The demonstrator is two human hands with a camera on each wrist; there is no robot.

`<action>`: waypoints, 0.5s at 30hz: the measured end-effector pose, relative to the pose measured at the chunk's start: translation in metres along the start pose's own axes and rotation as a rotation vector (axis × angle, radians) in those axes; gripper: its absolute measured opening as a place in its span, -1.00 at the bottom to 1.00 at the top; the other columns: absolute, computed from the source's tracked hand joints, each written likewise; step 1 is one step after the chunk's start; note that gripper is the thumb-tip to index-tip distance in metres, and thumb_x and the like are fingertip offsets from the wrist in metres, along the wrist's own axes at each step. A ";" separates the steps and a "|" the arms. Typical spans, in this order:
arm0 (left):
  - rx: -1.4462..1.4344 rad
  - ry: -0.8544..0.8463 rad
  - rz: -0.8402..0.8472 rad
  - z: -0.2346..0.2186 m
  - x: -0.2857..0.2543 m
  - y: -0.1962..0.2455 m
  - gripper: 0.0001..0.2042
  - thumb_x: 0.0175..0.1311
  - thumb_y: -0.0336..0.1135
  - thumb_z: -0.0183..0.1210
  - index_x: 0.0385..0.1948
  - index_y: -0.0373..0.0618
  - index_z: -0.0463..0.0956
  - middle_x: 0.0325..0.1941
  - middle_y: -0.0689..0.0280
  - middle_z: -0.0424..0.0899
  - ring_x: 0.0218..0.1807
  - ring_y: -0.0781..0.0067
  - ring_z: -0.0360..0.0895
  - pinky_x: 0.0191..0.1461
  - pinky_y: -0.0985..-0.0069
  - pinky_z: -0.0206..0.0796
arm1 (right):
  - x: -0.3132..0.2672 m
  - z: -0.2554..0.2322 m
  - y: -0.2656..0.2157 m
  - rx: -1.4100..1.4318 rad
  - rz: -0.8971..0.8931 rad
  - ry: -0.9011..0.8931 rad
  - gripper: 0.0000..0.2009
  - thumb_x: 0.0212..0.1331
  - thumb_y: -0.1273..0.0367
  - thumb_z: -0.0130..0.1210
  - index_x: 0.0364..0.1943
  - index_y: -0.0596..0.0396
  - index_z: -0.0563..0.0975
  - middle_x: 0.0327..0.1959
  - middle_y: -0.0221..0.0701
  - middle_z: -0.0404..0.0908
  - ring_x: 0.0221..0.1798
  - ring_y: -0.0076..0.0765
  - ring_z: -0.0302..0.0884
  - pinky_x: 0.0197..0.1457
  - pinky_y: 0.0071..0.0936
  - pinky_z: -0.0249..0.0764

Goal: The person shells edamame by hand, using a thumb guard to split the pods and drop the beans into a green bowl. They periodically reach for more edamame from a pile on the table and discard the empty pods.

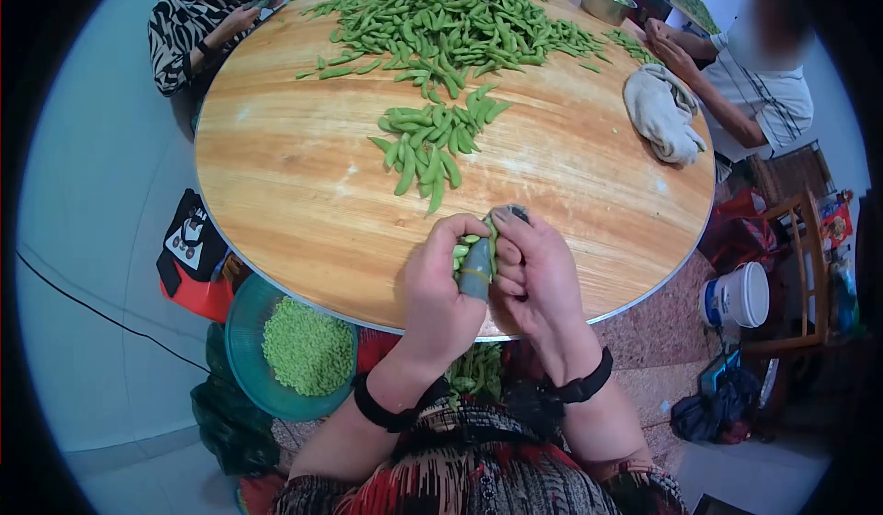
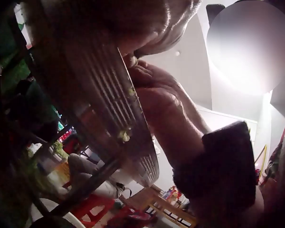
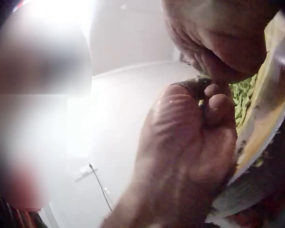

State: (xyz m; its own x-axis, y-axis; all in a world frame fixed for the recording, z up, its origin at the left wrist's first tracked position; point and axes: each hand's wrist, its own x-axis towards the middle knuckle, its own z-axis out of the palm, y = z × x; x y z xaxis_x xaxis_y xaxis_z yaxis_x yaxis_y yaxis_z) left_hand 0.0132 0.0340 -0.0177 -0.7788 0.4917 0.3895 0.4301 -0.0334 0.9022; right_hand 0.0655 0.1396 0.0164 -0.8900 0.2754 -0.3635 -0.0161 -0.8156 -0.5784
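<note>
At the near edge of a round, light-brown wooden table (image 1: 294, 156), seen from above by the head camera, a person's two bare hands meet just over the tabletop, each wrist circled by a black strap. The left hand (image 1: 434, 276) curls its fingers round a few small light-green pieces (image 1: 460, 256); whether these are beans or pods I cannot tell. Its thumb wears a smooth grey cover (image 1: 475, 276) with a thin yellow band, and points away from the body. The right hand (image 1: 543, 262), its fingers bent inward, pinches a slim green pod (image 1: 492, 241) that sits between the two hands, beside the grey cover. Both wrist views are dim, and the hands hide most of what they grasp. Beyond the hands, on the tabletop, lies a small loose cluster of plump green pods (image 1: 432, 143), and past it a much larger mound of green pods (image 1: 451, 18). Near the table's right edge rests a crumpled greyish-white cloth (image 1: 655, 115). Below the table's left edge stands a round teal plastic basin (image 1: 241, 331) holding pale-green shelled beans (image 1: 308, 345). Across the table sit a person in a black-and-white patterned shirt (image 1: 170, 37) and, opposite, another in a white top (image 1: 777, 101).
</note>
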 end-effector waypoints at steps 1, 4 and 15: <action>0.000 0.011 0.003 0.001 0.000 -0.001 -0.82 0.16 -0.58 -0.07 -0.20 -0.19 0.35 -0.40 0.42 0.46 -0.41 0.71 0.36 -0.36 0.75 0.22 | -0.003 0.004 0.001 -0.215 -0.161 0.043 -0.89 0.18 0.39 0.03 -0.40 0.13 0.42 -0.71 -0.60 0.28 -0.76 -0.77 0.09 -0.72 -0.74 0.08; -0.363 -0.059 -0.209 0.001 0.000 0.000 -0.82 0.17 -0.61 -0.11 -0.22 -0.14 0.31 -0.47 0.44 0.41 -0.49 0.77 0.30 -0.48 0.82 0.12 | -0.001 0.001 0.015 -0.787 -0.610 0.139 -0.87 0.18 0.40 0.03 -0.43 0.17 0.45 -0.67 -0.54 0.40 -0.66 -0.74 0.23 -0.60 -0.70 0.19; -1.028 -0.134 -0.688 -0.040 -0.010 0.019 -0.74 0.13 -0.70 -0.24 -0.26 -0.11 0.31 -0.47 0.44 0.40 -0.56 0.78 0.25 -0.62 0.83 0.01 | -0.023 0.014 0.023 -1.526 -1.104 -0.132 -0.92 0.00 0.45 0.14 -0.45 0.15 0.50 -0.71 -0.25 0.43 -0.71 -0.18 0.40 -0.64 -0.43 0.32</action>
State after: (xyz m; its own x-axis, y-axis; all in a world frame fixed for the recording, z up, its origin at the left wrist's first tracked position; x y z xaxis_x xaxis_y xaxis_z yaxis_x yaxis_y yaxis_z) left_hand 0.0108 -0.0069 0.0025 -0.6215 0.7602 -0.1892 -0.6527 -0.3689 0.6617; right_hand 0.0795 0.1077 0.0217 -0.7904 0.1934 0.5813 -0.2299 0.7860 -0.5739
